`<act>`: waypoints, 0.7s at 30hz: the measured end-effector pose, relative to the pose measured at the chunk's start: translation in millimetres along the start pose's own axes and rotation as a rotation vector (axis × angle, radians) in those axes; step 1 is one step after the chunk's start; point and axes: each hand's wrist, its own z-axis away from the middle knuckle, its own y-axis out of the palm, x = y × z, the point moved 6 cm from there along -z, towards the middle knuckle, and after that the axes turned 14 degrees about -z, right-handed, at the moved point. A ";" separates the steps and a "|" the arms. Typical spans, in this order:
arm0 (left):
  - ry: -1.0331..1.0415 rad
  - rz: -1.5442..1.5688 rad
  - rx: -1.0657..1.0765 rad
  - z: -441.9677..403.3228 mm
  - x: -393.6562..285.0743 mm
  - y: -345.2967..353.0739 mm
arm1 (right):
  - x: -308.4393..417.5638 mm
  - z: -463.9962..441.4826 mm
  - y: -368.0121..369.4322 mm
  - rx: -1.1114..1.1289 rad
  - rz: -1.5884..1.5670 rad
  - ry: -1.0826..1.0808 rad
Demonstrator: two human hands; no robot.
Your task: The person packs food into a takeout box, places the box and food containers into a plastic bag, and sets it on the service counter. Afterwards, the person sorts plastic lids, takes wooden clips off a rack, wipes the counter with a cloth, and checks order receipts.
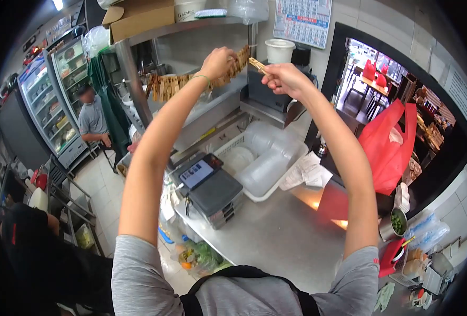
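A row of wooden clothespins [169,88] hangs along the front of the steel shelf unit, curving up to the right. My left hand [219,64] is raised to the right part of that row, with its fingers curled in among the pins; its fingertips are partly hidden. To the right of the row, my right hand [286,80] pinches a single wooden clothespin [256,65] between thumb and fingers. That pin points up and left, close to the row's end.
Below my arms, a white basket [262,197] of clear plastic containers stands on the steel counter [275,231], beside a black cash drawer [207,184] with a phone on it. Red bags [386,147] sit at the pass-through window. Two people are at the left, near glass-door fridges [67,79].
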 end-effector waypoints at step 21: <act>-0.299 0.603 0.339 -64.8 100.2 132.4 | -27.2 -198.0 -20.5 -0.227 -0.013 0.228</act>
